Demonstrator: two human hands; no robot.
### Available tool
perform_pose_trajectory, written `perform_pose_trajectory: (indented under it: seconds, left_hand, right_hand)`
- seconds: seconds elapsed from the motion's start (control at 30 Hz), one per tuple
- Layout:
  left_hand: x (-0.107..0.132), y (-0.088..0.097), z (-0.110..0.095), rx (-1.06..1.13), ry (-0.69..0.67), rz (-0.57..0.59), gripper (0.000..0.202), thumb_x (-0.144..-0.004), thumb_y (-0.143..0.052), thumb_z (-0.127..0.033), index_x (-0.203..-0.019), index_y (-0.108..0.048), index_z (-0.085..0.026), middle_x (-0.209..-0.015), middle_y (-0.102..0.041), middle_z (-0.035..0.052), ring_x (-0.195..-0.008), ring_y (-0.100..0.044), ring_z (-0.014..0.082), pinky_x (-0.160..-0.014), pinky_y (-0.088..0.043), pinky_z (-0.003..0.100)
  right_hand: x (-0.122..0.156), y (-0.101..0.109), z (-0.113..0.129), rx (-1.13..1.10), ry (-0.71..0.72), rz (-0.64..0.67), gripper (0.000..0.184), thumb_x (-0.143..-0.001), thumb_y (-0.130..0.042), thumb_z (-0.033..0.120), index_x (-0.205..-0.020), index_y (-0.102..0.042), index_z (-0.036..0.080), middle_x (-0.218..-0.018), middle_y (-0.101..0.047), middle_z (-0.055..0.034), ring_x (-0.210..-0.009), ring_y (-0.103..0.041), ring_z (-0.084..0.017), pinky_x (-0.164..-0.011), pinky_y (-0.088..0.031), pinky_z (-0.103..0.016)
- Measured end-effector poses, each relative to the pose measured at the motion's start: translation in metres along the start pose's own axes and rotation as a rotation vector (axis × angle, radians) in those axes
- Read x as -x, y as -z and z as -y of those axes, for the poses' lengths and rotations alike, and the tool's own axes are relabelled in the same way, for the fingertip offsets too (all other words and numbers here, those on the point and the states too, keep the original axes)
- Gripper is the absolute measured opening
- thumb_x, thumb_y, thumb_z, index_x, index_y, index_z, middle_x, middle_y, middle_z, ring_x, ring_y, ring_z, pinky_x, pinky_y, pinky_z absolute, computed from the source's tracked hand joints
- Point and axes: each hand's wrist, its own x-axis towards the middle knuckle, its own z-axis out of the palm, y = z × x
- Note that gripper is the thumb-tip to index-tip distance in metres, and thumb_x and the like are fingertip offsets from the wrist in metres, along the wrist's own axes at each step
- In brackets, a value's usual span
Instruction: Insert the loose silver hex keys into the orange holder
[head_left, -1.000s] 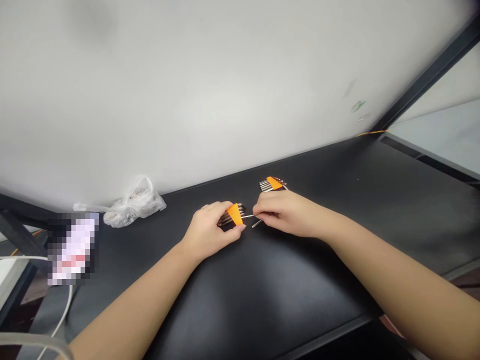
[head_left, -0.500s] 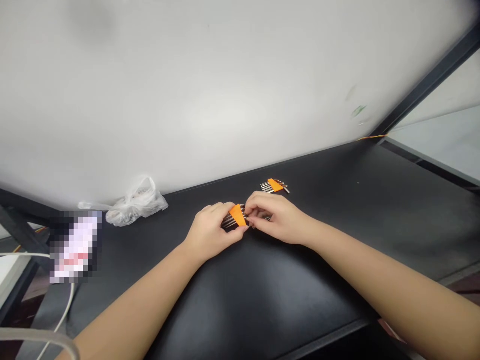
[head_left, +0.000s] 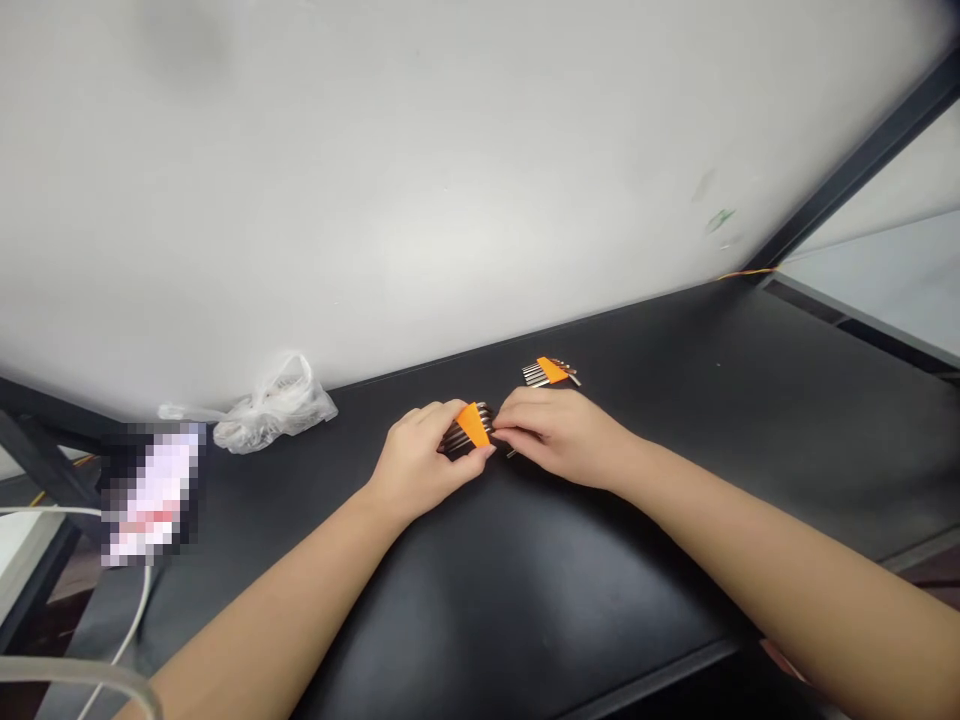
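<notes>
On the black desk (head_left: pixel 525 600) below a white wall (head_left: pixel 450 150), left hand (head_left: pixel 416 465) and right hand (head_left: pixel 559 435) pinch an orange hex-key set (head_left: pixel 471 428). A second set (head_left: pixel 551 371) lies at one o'clock.

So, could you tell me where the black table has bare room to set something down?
Bare tabletop lies right of the right hand and between the forearms toward the near edge. Crowded: the middle, where it and the left hand grip a hex key set, a second set just behind; plastic bag at left.

Just a black table (head_left: pixel 525 580) here, crumpled plastic bag (head_left: pixel 274 405) on the left, orange-sleeved hex key set (head_left: pixel 551 371) lying further right.
</notes>
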Motion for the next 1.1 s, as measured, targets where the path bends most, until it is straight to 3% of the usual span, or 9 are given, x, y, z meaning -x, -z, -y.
perform_pose_trajectory:
  seconds: [0.1,0.2,0.3,0.57,0.8,1.1]
  left_hand:
    - [0.0,0.0,0.002,-0.053,-0.013,-0.008,0.039,-0.085,-0.071,-0.046,-0.117,-0.065,-0.025,-0.085,-0.069,0.0006,-0.076,-0.062,0.0179,-0.081,-0.05,0.034]
    - [0.001,0.0,0.005,-0.097,-0.06,-0.03,0.038,-0.086,-0.068,-0.046,-0.116,-0.065,-0.023,-0.084,-0.069,0.0013,-0.078,-0.063,0.019,-0.084,-0.05,0.036]
    - [0.002,0.0,0.005,-0.113,-0.09,-0.037,0.038,-0.086,-0.068,-0.045,-0.116,-0.064,-0.022,-0.082,-0.068,0.0015,-0.078,-0.063,0.0195,-0.084,-0.049,0.036]
    - [0.003,0.0,0.003,-0.109,-0.103,-0.017,0.036,-0.087,-0.068,-0.045,-0.115,-0.064,-0.022,-0.082,-0.068,0.0014,-0.076,-0.062,0.0192,-0.083,-0.049,0.036]
    - [0.002,-0.001,0.002,-0.108,-0.096,-0.001,0.035,-0.087,-0.067,-0.045,-0.114,-0.064,-0.023,-0.084,-0.068,0.0015,-0.079,-0.063,0.0195,-0.084,-0.049,0.036]
    - [0.001,0.001,0.003,-0.123,-0.097,0.001,0.037,-0.086,-0.068,-0.045,-0.116,-0.065,-0.023,-0.084,-0.069,0.0015,-0.079,-0.064,0.0194,-0.083,-0.049,0.036]
  right_hand:
    - [0.006,0.018,-0.02,0.064,-0.093,0.11,0.017,-0.093,-0.061,0.025,-0.106,-0.071,0.022,-0.105,-0.069,-0.0078,-0.091,-0.064,-0.02,-0.082,-0.052,-0.036]
    - [0.011,0.031,-0.043,-0.002,-0.144,0.293,0.013,-0.09,-0.062,0.023,-0.097,-0.073,0.024,-0.099,-0.07,-0.0046,-0.085,-0.064,-0.019,-0.079,-0.051,-0.034]
    - [0.012,0.035,-0.053,-0.071,-0.18,0.357,0.013,-0.089,-0.061,0.021,-0.093,-0.074,0.024,-0.095,-0.07,-0.0031,-0.08,-0.063,-0.018,-0.074,-0.05,-0.032]
    - [0.006,0.031,-0.041,-0.086,-0.235,0.368,0.014,-0.085,-0.059,0.015,-0.085,-0.071,0.023,-0.092,-0.068,-0.0017,-0.081,-0.06,-0.016,-0.074,-0.046,-0.029]
    - [0.007,0.023,-0.035,0.091,-0.372,0.417,0.006,-0.078,-0.062,0.013,-0.076,-0.062,0.019,-0.088,-0.065,-0.0047,-0.075,-0.056,-0.016,-0.069,-0.041,-0.028]
    - [0.001,0.025,-0.016,-0.11,-0.26,0.326,0.012,-0.077,-0.056,0.01,-0.082,-0.057,0.02,-0.079,-0.061,0.0012,-0.069,-0.051,-0.012,-0.061,-0.039,-0.023]
